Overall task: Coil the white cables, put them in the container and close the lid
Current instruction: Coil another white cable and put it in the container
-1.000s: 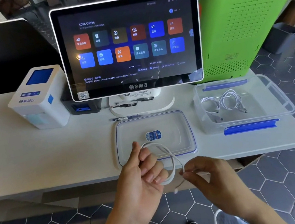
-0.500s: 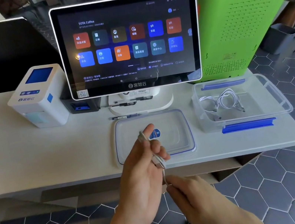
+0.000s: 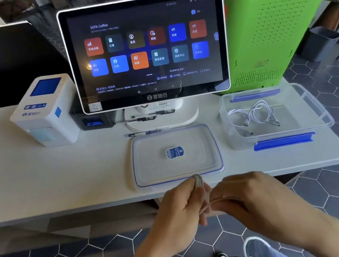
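My left hand (image 3: 180,207) grips a folded white cable (image 3: 198,180) just below the table's front edge; its bundled loops stick out above the fingers. My right hand (image 3: 246,196) pinches the cable's loose strand beside the left hand. The clear lid (image 3: 149,172) with a blue seal and a round sticker lies flat on the table in front of me. To the right stands the open clear container (image 3: 321,116) with blue clips, and coiled white cables (image 3: 258,113) lie inside it.
A touchscreen terminal (image 3: 147,49) stands behind the lid, with a pen (image 3: 142,133) at its base. A white receipt printer (image 3: 45,111) sits at the left, and a green machine (image 3: 276,20) behind the container. A plastic bag (image 3: 263,254) lies on my lap.
The cable loop has been folded tighter into my left hand. Both hands came closer together and dropped slightly toward the table edge, the right hand now drawing the strand across.
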